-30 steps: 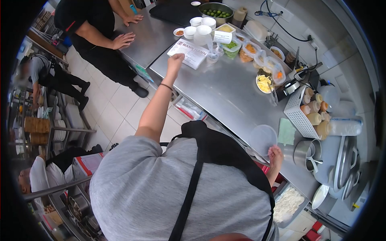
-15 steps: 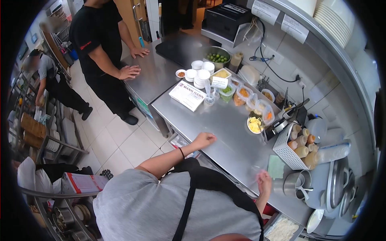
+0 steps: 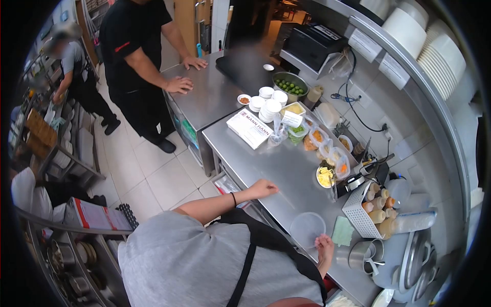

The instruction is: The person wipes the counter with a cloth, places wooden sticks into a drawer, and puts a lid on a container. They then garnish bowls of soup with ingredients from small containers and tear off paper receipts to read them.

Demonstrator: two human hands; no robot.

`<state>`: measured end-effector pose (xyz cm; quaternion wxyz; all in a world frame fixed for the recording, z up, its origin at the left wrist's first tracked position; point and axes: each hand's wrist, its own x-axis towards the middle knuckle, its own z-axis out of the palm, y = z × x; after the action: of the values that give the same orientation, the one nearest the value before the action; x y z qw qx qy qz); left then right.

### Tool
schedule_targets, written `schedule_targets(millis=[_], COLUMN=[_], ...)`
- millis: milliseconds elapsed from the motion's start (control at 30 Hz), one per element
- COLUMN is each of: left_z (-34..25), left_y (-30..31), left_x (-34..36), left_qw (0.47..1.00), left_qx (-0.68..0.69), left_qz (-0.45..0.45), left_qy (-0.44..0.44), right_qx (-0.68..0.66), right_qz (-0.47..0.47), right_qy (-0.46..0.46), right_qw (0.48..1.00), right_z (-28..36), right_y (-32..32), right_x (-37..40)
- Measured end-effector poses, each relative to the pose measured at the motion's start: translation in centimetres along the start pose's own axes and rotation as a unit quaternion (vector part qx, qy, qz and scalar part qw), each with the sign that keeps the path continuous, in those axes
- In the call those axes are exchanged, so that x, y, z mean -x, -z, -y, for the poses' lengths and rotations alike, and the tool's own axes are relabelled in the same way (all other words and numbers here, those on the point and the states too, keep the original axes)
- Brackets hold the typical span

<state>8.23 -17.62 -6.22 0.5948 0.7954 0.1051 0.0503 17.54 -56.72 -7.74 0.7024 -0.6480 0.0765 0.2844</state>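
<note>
The right hand [image 3: 324, 247] pinches a clear round lid [image 3: 307, 226] at its rim, thumb and fingers closed together on the edge at the near right. The rest of the disc extends past the fingertips toward the far left, over the tabletop [image 3: 291, 174] and close to its near edge. Whether the lid touches the metal below cannot be told.

The left hand [image 3: 263, 189] is farther off to the left, well apart from the lid, above the near edge of the tabletop. Its fingers are curled loosely together, with nothing visible in them.

Just right of the lid lies a green cloth [image 3: 342, 231], and beyond that stands a white perforated basket [image 3: 361, 214] of squeeze bottles [image 3: 378, 203]. A steel pot [image 3: 362, 251] is near the right hand, on its right. On the far side are a bowl of yellow shreds [image 3: 325, 177], a row of clear containers of food [image 3: 318, 136] and a white printed box [image 3: 248, 128], with small stacked white dishes [image 3: 269, 109] just behind it.
</note>
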Motion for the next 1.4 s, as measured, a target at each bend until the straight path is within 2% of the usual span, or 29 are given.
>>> schedule_targets(millis=[33,100,133,200,233,300,333,367,433,467,500,567,600,667,700,767,800,867,900,933,967,1000,1067,1167,1233,1267,1300,1367,1400], left_z=[-0.1,-0.2,0.1,0.4,0.4,0.2,0.0,-0.3,-0.5,-0.6,-0.6,0.3,0.6,0.7,0.8,1.3,1.5,2.1,2.2,2.0,1.8,1.6,1.3,1.1,1.0,1.0,1.0,1.5,1.9], left_y=[-0.1,0.0,-0.2,-0.6,-0.7,-0.6,-0.4,-0.3,0.0,0.1,0.2,-0.1,-0.3,-0.1,-0.1,0.1,0.1,0.0,0.0,0.1,0.2,0.3,0.5,0.1,-0.1,-0.1,-0.2,-0.3,-0.4], left_x=[0.0,0.1,0.2,0.2,0.2,0.6,0.7,0.6,0.6,0.6,0.6,0.5,0.5,0.8,1.1,1.5,1.6,1.5,1.3,1.2,1.1,1.1,0.9,0.6,0.5,0.6,0.7,0.8,0.9], left_qw=[1.0,1.0,1.0,0.999,0.999,0.999,0.999,1.0,0.999,0.999,0.999,1.0,1.0,1.0,1.0,1.0,1.0,1.0,1.0,1.0,1.0,1.0,1.0,1.0,1.0,1.0,1.0,1.0,1.0], left_qx=[0.006,-0.012,-0.01,0.03,0.032,0.001,0.002,0.016,0.034,0.031,0.027,0.021,0.012,0.016,0.015,0.018,0.018,0.014,0.008,0.008,0.006,0.004,0.009,0.018,0.023,0.024,0.025,0.024,0.021], left_qz=[-0.007,-0.018,-0.021,-0.024,-0.026,-0.017,-0.017,-0.014,-0.013,0.003,0.02,0.016,0.011,0.007,0.007,0.009,0.015,0.022,0.023,0.024,0.019,0.014,0.017,0.015,0.012,0.015,0.017,0.015,0.014], left_qy=[0.003,-0.01,-0.008,-0.027,-0.026,-0.034,-0.031,-0.017,-0.002,0.009,0.019,0.01,0.0,-0.004,-0.008,-0.003,-0.002,-0.001,-0.001,-0.001,0.006,0.013,0.014,0.011,0.01,0.008,0.006,0.012,0.017], right_qx=[0.009,-0.116,-0.113,0.062,0.065,-0.13,-0.197,-0.195,-0.281,-0.222,-0.22,-0.026,-0.021,0.045,0.05,-0.134,-0.134,0.118,0.117,-0.016,-0.148,-0.151,-0.303,-0.311,-0.174,-0.086,-0.084,0.013,-0.044], right_qz=[0.004,0.034,0.036,-0.044,-0.043,0.007,0.077,0.076,0.16,0.167,0.167,0.035,0.037,-0.021,-0.019,0.029,0.025,-0.053,-0.056,0.004,0.064,0.062,0.247,0.227,0.104,0.035,0.034,-0.022,0.005], right_qy=[-0.002,0.052,0.05,0.055,0.054,0.18,0.204,0.202,0.235,0.219,0.217,0.075,0.074,-0.014,-0.016,0.038,0.037,-0.012,-0.012,0.059,0.127,0.126,0.236,0.214,0.12,0.071,0.071,-0.039,0.005], right_qw=[1.0,0.991,0.992,0.996,0.995,0.975,0.956,0.957,0.917,0.935,0.936,0.996,0.996,0.999,0.998,0.99,0.99,0.991,0.991,0.998,0.979,0.979,0.89,0.898,0.972,0.993,0.993,0.999,0.999], right_z=[0.2,0.1,-0.1,0.1,0.7,2.3,4.0,5.0,6.0,5.6,4.2,0.9,0.2,-1.2,-1.2,-1.5,-1.4,-0.4,0.3,1.3,2.1,3.4,6.1,5.9,2.4,0.8,0.2,-1.0,-0.7], right_y=[0.1,-0.1,0.1,0.6,0.7,0.6,0.0,-0.8,-2.0,-1.6,-1.2,-0.6,-0.4,-0.5,-0.6,-0.8,-0.8,-0.5,-0.3,-0.1,-0.1,-0.8,-2.0,-2.7,-1.6,-1.6,-1.7,-1.9,-1.9], right_x=[0.0,0.1,-0.3,-1.0,-1.2,-1.0,0.2,1.0,2.1,1.7,0.9,-0.9,-0.9,-0.9,-1.0,-0.9,-1.0,-1.9,-2.1,-2.1,-2.0,-1.2,0.7,1.6,-0.1,-0.9,-0.9,-0.8,-0.6])
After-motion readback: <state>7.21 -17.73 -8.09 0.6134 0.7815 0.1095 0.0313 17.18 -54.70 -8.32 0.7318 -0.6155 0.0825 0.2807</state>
